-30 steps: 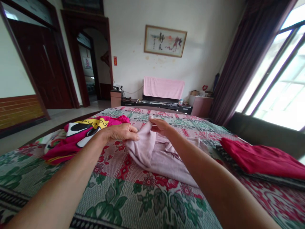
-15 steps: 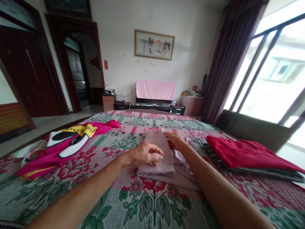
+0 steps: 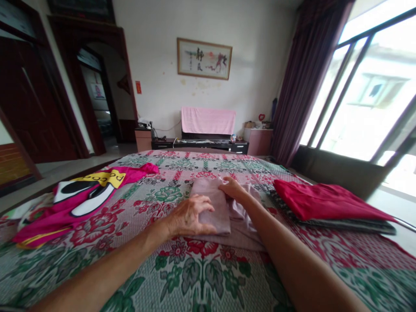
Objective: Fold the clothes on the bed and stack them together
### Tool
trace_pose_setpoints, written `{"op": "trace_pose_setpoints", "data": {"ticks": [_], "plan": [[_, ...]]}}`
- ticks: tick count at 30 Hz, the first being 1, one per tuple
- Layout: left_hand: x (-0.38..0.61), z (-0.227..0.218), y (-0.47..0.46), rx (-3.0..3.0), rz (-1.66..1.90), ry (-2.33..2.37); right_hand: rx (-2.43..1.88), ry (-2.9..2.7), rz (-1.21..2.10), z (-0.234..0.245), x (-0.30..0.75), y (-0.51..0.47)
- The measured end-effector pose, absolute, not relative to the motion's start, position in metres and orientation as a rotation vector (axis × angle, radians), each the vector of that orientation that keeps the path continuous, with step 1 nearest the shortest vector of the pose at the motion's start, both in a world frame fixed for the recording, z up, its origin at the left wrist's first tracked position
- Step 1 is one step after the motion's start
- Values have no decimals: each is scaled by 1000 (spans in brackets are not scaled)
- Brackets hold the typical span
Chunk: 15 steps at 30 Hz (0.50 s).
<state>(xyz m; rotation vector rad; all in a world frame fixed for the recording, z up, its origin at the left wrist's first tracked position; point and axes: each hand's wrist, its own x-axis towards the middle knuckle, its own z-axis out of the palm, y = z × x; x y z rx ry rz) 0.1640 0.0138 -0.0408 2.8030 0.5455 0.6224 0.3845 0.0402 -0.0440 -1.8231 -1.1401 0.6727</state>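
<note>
Smoothly folded along its left side, the soft, pale-pink garment [image 3: 216, 206] lies on the textured floral cloth [image 3: 201, 277], under both hands. Its flap, lifted a second ago, now rests flat as a rectangle, its long axis running from near to far. The left hand's [image 3: 191, 216] grip is loose, fingers spread; whether the right hand [image 3: 232, 188] pinches the far edge, I cannot tell.

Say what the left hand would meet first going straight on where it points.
The left hand would probably meet the pale pink garment first, right by its fingers; whether it touches now is unclear.
</note>
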Motion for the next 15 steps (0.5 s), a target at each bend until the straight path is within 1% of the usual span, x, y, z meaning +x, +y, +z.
{"op": "trace_pose_setpoints", "data": {"ticks": [6, 10, 13, 15], "plan": [[170, -48, 7, 2943, 516, 418, -1931, -1249, 461, -49, 392, 49], [169, -41, 7, 2841, 503, 455, -1994, -1351, 345, -45, 392, 48], [167, -33, 7, 2727, 478, 440, -2058, -1469, 192, -43, 392, 45], [166, -29, 9, 2665, 531, 503, -2032, -1530, 69, -42, 391, 43]]}}
